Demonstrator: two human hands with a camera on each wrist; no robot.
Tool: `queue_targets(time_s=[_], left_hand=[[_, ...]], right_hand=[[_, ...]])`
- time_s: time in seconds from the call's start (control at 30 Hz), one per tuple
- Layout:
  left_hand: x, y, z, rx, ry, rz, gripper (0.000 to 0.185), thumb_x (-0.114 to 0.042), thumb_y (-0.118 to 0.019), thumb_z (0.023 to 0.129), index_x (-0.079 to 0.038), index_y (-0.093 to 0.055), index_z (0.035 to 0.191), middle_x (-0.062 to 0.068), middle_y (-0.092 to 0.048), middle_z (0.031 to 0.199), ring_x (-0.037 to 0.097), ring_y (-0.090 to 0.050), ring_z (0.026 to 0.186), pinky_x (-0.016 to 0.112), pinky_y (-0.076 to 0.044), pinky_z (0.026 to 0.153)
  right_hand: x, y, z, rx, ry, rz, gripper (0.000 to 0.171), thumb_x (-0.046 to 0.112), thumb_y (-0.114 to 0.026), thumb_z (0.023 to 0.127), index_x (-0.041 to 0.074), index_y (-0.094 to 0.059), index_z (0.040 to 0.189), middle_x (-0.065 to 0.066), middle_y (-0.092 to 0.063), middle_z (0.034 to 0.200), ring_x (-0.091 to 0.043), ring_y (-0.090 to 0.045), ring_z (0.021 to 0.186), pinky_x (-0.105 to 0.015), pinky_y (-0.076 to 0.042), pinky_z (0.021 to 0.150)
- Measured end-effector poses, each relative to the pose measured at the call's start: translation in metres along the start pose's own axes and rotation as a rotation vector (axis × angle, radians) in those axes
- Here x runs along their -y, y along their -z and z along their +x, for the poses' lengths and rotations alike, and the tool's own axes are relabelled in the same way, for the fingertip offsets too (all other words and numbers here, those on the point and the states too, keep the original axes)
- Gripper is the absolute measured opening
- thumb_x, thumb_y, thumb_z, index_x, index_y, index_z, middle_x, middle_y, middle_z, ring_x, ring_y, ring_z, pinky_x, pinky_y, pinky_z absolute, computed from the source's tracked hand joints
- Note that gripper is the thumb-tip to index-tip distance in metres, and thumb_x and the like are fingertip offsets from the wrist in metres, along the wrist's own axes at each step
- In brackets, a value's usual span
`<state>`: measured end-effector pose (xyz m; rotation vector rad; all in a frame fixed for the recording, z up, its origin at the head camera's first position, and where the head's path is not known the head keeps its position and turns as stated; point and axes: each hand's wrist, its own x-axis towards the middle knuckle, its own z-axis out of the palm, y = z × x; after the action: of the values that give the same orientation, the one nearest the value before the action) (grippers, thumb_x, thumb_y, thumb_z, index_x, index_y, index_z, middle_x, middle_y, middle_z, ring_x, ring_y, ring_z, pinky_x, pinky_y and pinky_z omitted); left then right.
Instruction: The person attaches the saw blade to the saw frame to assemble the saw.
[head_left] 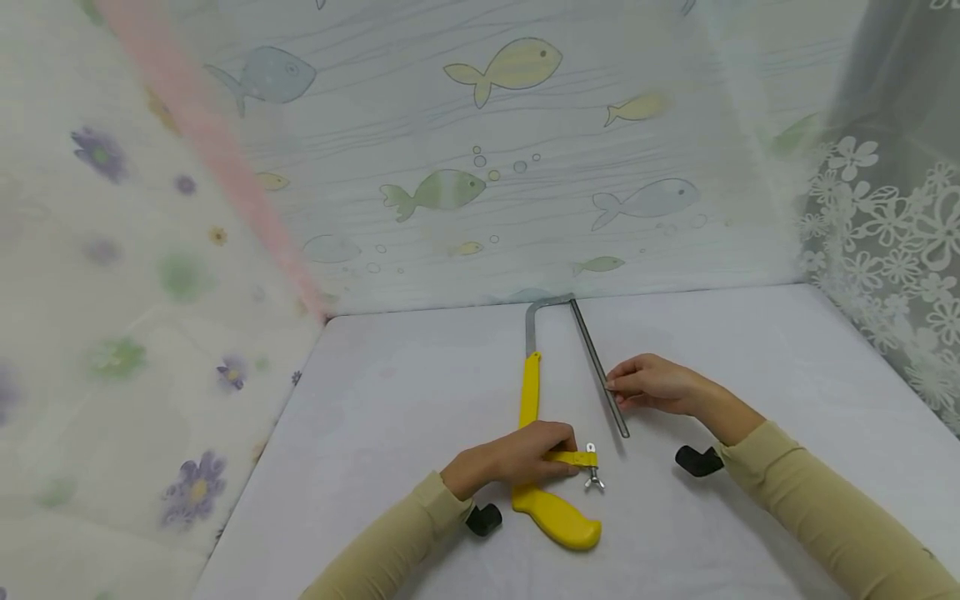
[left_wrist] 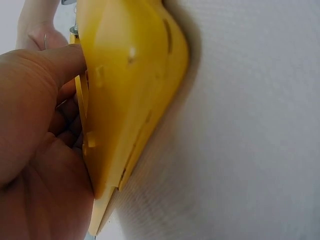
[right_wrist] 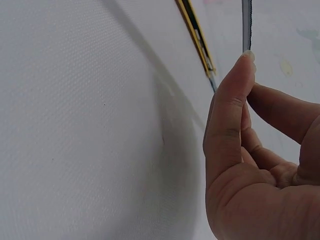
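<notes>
— One hacksaw with a yellow handle, one loose-ended blade, one wing nut, and two hands. Do you count the same?

— Same, plus two small black things: one just under the left wrist, another just under the right wrist. Both lie on the white table.

— What surrounds it all?

— One curtain with fish stands behind the table, beyond the saw's far corner. One flowered cloth hangs off to the left hand's outer side, one lace curtain off to the right hand's outer side. Nothing lies between the two hands but bare table and the saw itself.

— How does the left hand sit?

— Fingers curled over the yellow frame just above the pistol grip, clasping it. The handle's fat end juts out below that hold, toward the person; the wing nut sticks out just past the fingertips. In the left wrist view the thumb presses the yellow plastic's edge.

— And the right hand?

— It pinches the blade between fingertips, about two-thirds along from the far corner. The blade's free end reaches a little past the pinch toward the person, apart from the wing nut. In the right wrist view one fingertip meets the grey strip.
</notes>
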<state>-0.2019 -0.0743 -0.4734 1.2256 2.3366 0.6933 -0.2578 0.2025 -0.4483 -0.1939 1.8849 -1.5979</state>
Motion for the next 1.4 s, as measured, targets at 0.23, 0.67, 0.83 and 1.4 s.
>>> queue_targets(time_s=[0.23, 0.67, 0.83, 1.4], left_hand=[[0.000, 0.000, 0.000, -0.004, 0.004, 0.004, 0.015, -0.025, -0.067, 0.101, -0.013, -0.060, 0.106, -0.008, -0.057, 0.091, 0.003, -0.048, 0.081, 0.015, -0.043, 0.074], [0.000, 0.000, -0.001, -0.006, 0.004, -0.003, 0.015, -0.026, -0.067, 0.101, -0.013, -0.060, 0.107, -0.009, -0.058, 0.093, 0.002, -0.048, 0.081, 0.015, -0.044, 0.075], [0.000, -0.001, 0.000, -0.005, 0.003, -0.005, 0.015, -0.026, -0.067, 0.102, -0.013, -0.060, 0.107, -0.009, -0.058, 0.093, 0.002, -0.048, 0.081, 0.015, -0.043, 0.073], [0.002, 0.000, 0.001, -0.003, 0.011, -0.014, 0.015, -0.027, -0.067, 0.101, -0.015, -0.060, 0.107, -0.009, -0.058, 0.093, 0.003, -0.050, 0.082, 0.015, -0.044, 0.074]], right_hand=[[-0.002, 0.000, 0.003, -0.009, -0.012, 0.012, 0.032, 0.009, -0.059, 0.104, -0.015, -0.054, 0.124, -0.008, -0.062, 0.090, -0.013, -0.063, 0.078, -0.025, -0.057, 0.075], [-0.007, -0.003, 0.009, -0.021, -0.037, 0.009, 0.025, 0.008, -0.058, 0.104, -0.012, -0.059, 0.119, -0.007, -0.063, 0.088, -0.013, -0.060, 0.076, -0.025, -0.055, 0.070], [-0.007, -0.005, 0.008, -0.017, -0.043, 0.005, 0.028, 0.008, -0.058, 0.104, -0.013, -0.057, 0.122, -0.007, -0.063, 0.088, -0.013, -0.060, 0.077, -0.025, -0.054, 0.069], [-0.002, -0.015, 0.011, 0.019, -0.006, -0.053, 0.038, 0.005, -0.058, 0.102, -0.019, -0.051, 0.131, -0.011, -0.067, 0.093, -0.015, -0.064, 0.079, -0.027, -0.056, 0.074]])
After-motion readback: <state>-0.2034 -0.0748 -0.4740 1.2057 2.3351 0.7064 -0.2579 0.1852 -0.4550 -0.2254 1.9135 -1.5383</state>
